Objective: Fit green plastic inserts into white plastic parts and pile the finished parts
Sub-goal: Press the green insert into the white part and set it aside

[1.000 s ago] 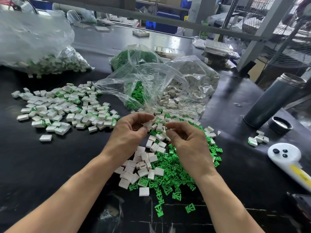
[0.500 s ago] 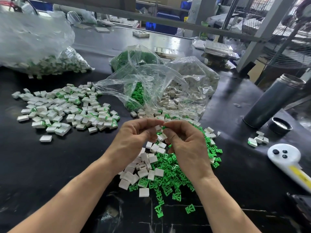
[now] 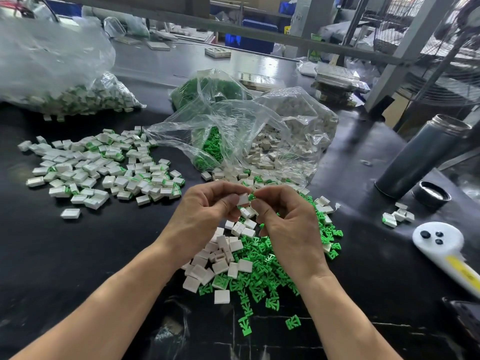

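Head view: above a mixed heap of loose parts (image 3: 233, 258) on a black table (image 3: 104, 255), the left hand (image 3: 207, 214) pinches a white plastic part (image 3: 243, 199) while the right hand (image 3: 283, 219) pinches a green insert (image 3: 251, 196) against its edge. Left of the heap lies the pile of finished parts (image 3: 104, 167); behind it, an open plastic bag (image 3: 246, 136); to its right, a dark flask (image 3: 420, 157)

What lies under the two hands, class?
Loose white parts and green inserts lie heaped on the black table below the left hand and right hand. Pieces directly beneath are covered.
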`<state>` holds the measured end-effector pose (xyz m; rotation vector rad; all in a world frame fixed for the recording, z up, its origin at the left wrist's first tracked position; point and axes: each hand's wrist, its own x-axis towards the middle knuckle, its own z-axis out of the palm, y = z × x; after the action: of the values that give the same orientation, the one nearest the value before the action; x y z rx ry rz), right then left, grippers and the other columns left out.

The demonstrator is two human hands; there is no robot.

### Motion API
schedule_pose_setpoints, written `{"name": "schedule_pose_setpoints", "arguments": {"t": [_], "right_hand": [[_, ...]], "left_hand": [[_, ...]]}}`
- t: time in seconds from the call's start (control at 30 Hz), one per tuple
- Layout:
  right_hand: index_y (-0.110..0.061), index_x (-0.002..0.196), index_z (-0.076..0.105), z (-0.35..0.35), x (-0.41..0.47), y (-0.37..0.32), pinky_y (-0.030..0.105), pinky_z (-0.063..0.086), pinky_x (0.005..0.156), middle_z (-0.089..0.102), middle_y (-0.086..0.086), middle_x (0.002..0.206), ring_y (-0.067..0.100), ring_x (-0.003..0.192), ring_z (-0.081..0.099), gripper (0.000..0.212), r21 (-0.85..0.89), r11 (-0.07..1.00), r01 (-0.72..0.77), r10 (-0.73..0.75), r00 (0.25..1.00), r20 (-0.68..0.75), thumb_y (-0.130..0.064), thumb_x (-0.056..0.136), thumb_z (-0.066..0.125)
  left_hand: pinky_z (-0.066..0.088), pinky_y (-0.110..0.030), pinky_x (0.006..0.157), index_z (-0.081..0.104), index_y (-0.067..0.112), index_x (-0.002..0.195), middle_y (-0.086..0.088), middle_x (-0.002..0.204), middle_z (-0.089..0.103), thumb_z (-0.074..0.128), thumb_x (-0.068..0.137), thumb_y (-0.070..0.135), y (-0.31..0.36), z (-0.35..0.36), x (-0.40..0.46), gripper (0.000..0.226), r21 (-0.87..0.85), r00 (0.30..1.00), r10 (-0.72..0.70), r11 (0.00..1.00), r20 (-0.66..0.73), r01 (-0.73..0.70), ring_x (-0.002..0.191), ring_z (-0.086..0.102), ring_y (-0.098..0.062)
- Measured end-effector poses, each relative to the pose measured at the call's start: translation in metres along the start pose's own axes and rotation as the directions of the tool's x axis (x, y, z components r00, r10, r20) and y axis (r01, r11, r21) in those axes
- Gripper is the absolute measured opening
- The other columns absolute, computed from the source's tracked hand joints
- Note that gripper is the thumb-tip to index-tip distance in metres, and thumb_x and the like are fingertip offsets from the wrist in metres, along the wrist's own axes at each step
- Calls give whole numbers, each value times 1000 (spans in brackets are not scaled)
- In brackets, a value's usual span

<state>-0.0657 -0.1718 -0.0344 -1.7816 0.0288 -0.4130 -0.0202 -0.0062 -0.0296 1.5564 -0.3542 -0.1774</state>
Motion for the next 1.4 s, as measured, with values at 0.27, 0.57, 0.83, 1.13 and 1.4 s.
{"name": "schedule_pose_setpoints", "arguments": {"t": [0.27,0.57,0.83,1.13,1.4], "right_hand": [[-27,96,73,-1,-1,1,46,62,71,74,-5,85,12,76,69,15,-38,999,10,-9,1000,21,-12,93,76],[-26,93,77,-1,0,1,19,52,57,74,-7,78,3,65,64,16,-20,1000,-24,26,998,63,-11,91,77],[-19,96,76,3,0,1,27,56,57,74,2,77,13,64,66,11,79,990,-118,113,992,62,-9,92,76],[-12,91,72,3,-1,0,28,55,52,73,4,74,16,59,63,5,124,980,-152,146,987,60,-12,97,71],[-25,92,71,3,-4,0,29,58,57,73,0,80,12,65,66,6,-59,996,-73,76,995,59,-20,97,72]], "left_hand": [[61,-28,75,77,17,106,2,75,73,60,100,5,-2,0,0,22,34,1000,6,999,-14,-6,72,67,-15],[60,-22,70,75,13,106,5,77,75,66,97,5,-3,2,0,15,44,998,4,999,-56,-1,69,69,-9],[60,-25,67,76,8,100,-5,77,76,74,87,4,-4,1,1,13,-75,998,-20,997,-58,16,67,70,-16],[60,-25,68,76,11,99,-7,84,77,79,75,23,-6,1,2,28,-109,997,12,994,-80,-20,70,72,-17],[53,-28,59,79,16,89,1,69,70,79,82,26,-9,0,2,12,-10,997,-3,1000,-81,3,62,60,-14]]}}
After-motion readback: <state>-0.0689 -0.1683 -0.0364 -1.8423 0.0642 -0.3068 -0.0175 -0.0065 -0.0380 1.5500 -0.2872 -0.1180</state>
